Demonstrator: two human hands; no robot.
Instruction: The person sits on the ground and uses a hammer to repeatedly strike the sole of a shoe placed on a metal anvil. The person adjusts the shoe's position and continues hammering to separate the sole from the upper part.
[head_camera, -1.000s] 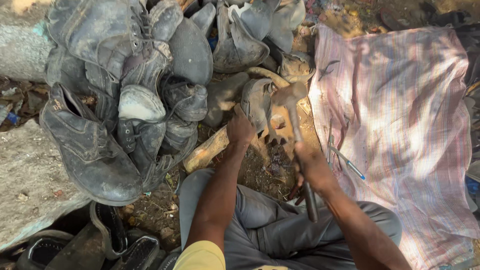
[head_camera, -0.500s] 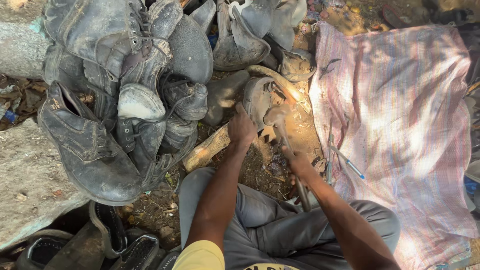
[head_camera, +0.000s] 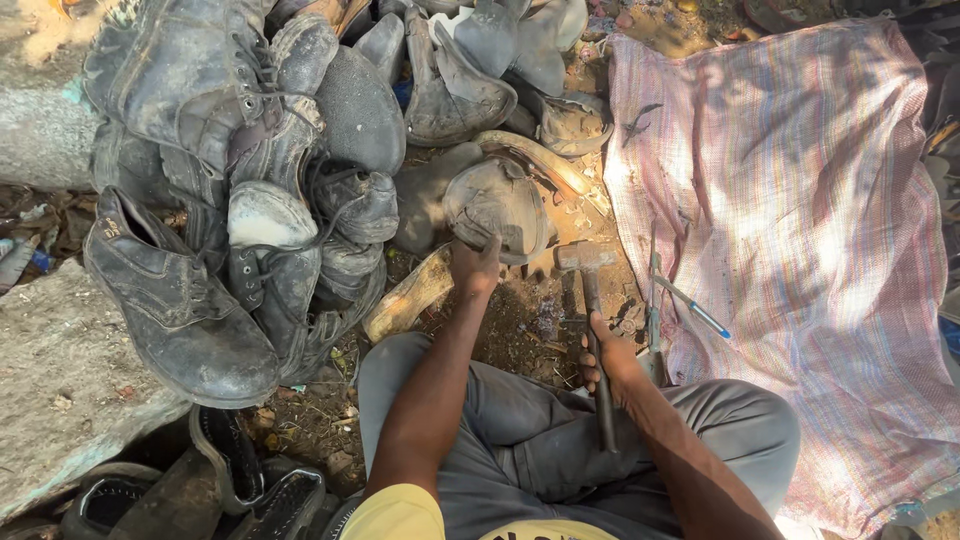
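My left hand grips the near edge of a worn grey shoe piece that lies on the dirt in front of my knees. My right hand is closed round the dark handle of a hammer. The hammer's metal head rests low on the ground just right of the shoe piece, with the handle running back toward my lap. A pale wooden block lies just left of my left hand.
A heap of old grey boots and shoes fills the left and top. A striped pink cloth covers the ground on the right, with thin metal tools and a blue-tipped pen at its near edge. A stone slab lies at left.
The hammer came down from a raised position over the shoe piece and now rests low to its right. My right hand drew back toward my lap. My left hand stayed on the shoe piece.
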